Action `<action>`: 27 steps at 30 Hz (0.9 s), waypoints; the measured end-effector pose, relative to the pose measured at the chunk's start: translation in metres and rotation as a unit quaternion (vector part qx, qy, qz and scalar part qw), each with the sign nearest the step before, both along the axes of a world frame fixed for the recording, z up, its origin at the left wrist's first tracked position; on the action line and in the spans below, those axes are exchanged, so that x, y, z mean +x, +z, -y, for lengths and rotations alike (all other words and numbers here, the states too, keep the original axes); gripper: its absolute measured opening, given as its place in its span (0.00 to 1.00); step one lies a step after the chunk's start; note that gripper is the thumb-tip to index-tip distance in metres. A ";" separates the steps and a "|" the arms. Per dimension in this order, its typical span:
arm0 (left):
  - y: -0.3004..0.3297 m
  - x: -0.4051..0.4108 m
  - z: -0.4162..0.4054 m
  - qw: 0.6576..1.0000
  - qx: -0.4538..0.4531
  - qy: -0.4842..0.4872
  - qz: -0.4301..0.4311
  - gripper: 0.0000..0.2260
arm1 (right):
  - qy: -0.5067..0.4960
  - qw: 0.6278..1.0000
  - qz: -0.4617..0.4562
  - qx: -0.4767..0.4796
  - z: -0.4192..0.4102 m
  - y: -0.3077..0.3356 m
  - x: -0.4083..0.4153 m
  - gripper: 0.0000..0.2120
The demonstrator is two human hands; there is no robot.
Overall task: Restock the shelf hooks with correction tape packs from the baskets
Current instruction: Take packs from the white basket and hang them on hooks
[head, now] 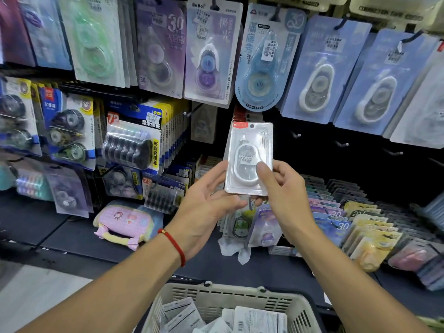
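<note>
A white correction tape pack (249, 150) with a red top label and a hang hole is held upright in front of the shelf. My right hand (281, 188) pinches its lower right side, thumb on the front. My left hand (206, 200) is beside its lower left edge, fingers spread under and against the pack. Below, a beige plastic basket (216, 299) holds several more packs (257, 318). Bare hooks (296, 135) stick out of the dark panel just right of the held pack.
Rows of hanging correction tape packs (209, 56) fill the upper hooks. Multi-roll packs (134, 140) hang at the left. A pink pencil case (125, 224) lies on the lower shelf, and rows of standing packs (348, 224) fill the shelf at the right.
</note>
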State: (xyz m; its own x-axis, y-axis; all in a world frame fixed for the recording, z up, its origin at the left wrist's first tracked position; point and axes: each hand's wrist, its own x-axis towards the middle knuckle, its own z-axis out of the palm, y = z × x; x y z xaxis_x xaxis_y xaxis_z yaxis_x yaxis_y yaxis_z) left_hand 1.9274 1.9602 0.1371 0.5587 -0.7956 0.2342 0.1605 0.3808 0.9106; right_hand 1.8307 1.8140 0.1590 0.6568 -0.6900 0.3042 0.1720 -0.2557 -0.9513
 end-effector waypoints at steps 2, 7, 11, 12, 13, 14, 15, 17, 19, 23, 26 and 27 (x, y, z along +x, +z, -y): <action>0.000 0.000 0.000 1.000 -0.001 0.002 -0.001 0.42 | 0.003 1.000 0.002 -0.002 0.000 0.000 0.000 0.14; -0.002 0.005 0.000 0.999 -0.029 0.017 -0.015 0.35 | 0.019 1.000 0.022 0.007 -0.001 0.000 0.000 0.14; -0.005 0.009 0.004 0.999 -0.042 0.009 -0.022 0.30 | 0.000 1.000 0.012 0.005 0.001 -0.003 0.005 0.15; -0.006 0.010 0.006 0.999 -0.039 0.008 -0.027 0.30 | -0.009 1.000 0.007 0.007 0.002 -0.005 0.006 0.14; -0.007 0.011 0.008 0.999 -0.026 0.007 -0.018 0.28 | -0.019 1.000 -0.002 0.006 0.003 -0.008 0.006 0.14; -0.007 0.011 0.008 1.000 -0.003 0.011 0.004 0.26 | -0.031 0.999 -0.021 -0.004 0.005 -0.011 0.007 0.15; -0.009 0.012 0.009 0.999 0.022 0.016 0.033 0.27 | -0.046 0.997 -0.054 -0.025 0.006 -0.014 0.007 0.16; -0.017 0.017 0.012 0.992 0.083 0.048 0.081 0.29 | -0.096 0.977 -0.148 -0.117 0.009 -0.024 0.006 0.21; -0.024 0.024 0.012 0.973 0.160 0.101 0.129 0.30 | -0.145 0.921 -0.206 -0.296 0.011 -0.034 0.005 0.26; -0.030 0.034 0.005 0.932 0.219 0.151 0.246 0.31 | -0.124 0.787 -0.181 -0.577 0.018 -0.036 0.027 0.27; -0.030 0.036 0.003 0.906 0.226 0.181 0.310 0.31 | -0.126 0.737 -0.268 -0.607 0.032 -0.037 0.059 0.30; -0.031 0.037 0.002 0.899 0.232 0.182 0.324 0.31 | -0.134 0.725 -0.288 -0.611 0.038 -0.038 0.068 0.31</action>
State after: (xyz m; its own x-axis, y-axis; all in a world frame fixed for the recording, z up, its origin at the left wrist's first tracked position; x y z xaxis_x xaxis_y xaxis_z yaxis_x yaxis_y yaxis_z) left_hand 1.9641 1.9580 0.1060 0.6678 -0.6836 0.2946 -0.5189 -0.1438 0.8427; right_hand 1.8987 1.7761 0.1206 0.8097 -0.2625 0.5249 -0.3761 -0.9187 0.1207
